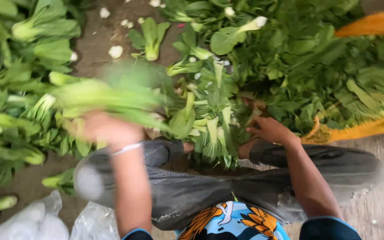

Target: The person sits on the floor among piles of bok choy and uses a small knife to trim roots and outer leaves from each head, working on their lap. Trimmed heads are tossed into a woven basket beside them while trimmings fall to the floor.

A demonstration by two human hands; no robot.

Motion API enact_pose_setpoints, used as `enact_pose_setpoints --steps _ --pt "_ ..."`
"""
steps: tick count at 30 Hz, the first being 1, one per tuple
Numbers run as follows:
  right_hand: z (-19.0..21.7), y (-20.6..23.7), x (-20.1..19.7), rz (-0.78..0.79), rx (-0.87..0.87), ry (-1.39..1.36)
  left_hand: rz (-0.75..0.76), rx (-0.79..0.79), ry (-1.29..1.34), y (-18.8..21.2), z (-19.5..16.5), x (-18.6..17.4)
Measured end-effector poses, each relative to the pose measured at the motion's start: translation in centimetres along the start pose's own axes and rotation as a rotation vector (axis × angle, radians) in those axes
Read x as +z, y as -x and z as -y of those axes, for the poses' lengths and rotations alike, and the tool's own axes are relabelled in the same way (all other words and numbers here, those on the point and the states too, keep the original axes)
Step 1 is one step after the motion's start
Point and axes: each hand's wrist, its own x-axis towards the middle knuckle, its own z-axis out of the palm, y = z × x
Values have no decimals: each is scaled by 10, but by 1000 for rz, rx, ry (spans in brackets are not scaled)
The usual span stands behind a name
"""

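Though motion-blurred, left hand (105, 129) grip clamps bok choy (107, 100); right hand (270, 130) grip unclear.

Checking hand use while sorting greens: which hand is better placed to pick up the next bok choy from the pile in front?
Probably the right hand: it rests empty at the bok choy pile. The left hand already grips a blurred bok choy bunch.

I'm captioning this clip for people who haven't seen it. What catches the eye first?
Heaps of bok choy cover the ground. The left hand grips a blurred bunch of bok choy at centre left, while the right hand reaches into the pile. An orange mesh sack lies at right.
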Motion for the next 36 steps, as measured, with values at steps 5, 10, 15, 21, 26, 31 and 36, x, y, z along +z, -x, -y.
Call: enact_pose_setpoints --steps 5,10,15,21,26,31,36 --pt "-26 -13 5 -181 47 -236 520 149 -94 -33 -94 -46" --pt "-25 -34 -20 -715 214 11 141 -200 -534 -5 1 -35" --pt "-53 -70 -59 -798 288 130 313 -232 -732 15 59 -7" --pt "-76 -76 -91 -875 321 195 424 -223 -942 15 90 0" --pt "-62 -41 -117 -808 120 14 574 -348 -1039 23 116 -4" --pt "16 13 -154 -593 303 -249 630 -627 -973 70 173 -13" --pt "94 62 -152 -535 227 -259 395 -1495 -476 135 207 -37"
